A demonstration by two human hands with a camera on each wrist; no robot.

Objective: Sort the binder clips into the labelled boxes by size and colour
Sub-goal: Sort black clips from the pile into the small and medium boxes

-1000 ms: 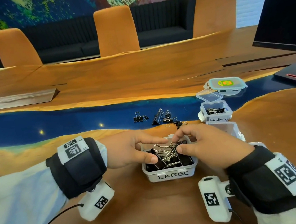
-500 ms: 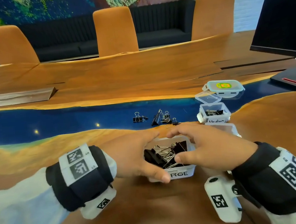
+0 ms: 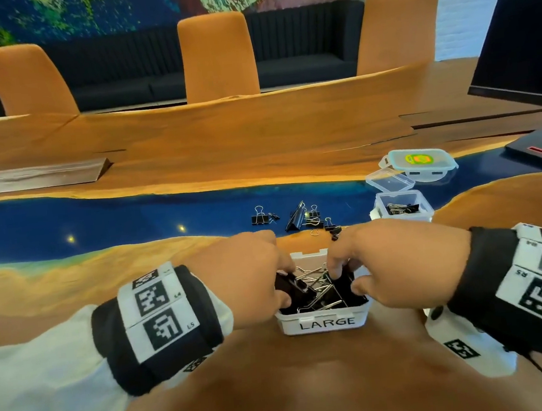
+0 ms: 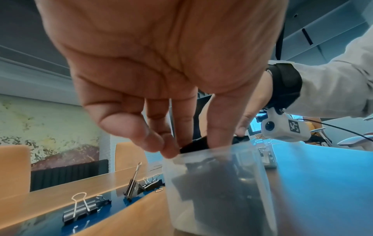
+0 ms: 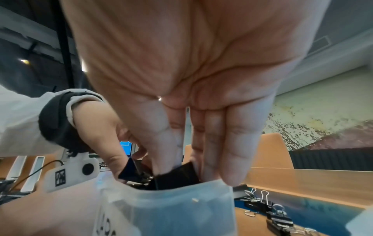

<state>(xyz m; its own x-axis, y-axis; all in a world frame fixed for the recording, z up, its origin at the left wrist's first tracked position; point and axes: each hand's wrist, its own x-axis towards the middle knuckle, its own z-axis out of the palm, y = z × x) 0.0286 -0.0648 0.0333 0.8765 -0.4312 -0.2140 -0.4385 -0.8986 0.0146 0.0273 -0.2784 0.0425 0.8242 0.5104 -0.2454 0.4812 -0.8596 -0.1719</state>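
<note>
Both hands are down in the LARGE box at once, near the front edge of the worktop. The left hand has its fingers reaching straight down past the rim, thumb and fingertips closing on a black large clip at the box's left side. The right hand mirrors it, fingers extended into the box and pressing against another black clip that pokes up above the wall. Neither hand looks fully wrapped round anything; this reads as tucking and settling, not lifting.

The box is heaped with black clips, wire handles tangled and sticking up. Doing this well likely means pressing the tall ones flat so nothing sits proud of the rim, and keeping the box from sliding as both hands push.

Still to sort: loose clips lie on the blue strip beyond, and the medium box stands open to the right, its lid tipped back.
</note>
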